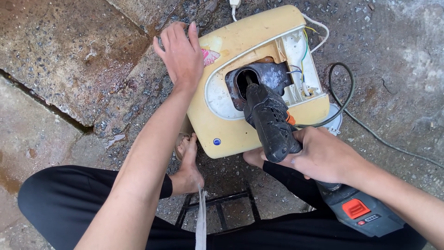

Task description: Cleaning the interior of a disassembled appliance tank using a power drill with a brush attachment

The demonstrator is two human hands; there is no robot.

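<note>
Head view | right hand [323, 155] grip closed around black cordless drill [273, 122], nose inside dark opening of yellow water-heater casing [240, 41] | left hand [181, 53] flat, open, pressing casing's left edge | casing lies on wet concrete floor [69, 55]

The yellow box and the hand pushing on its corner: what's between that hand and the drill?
In the head view, only the yellow casing with its pink sticker lies between the left hand and the drill.
</note>
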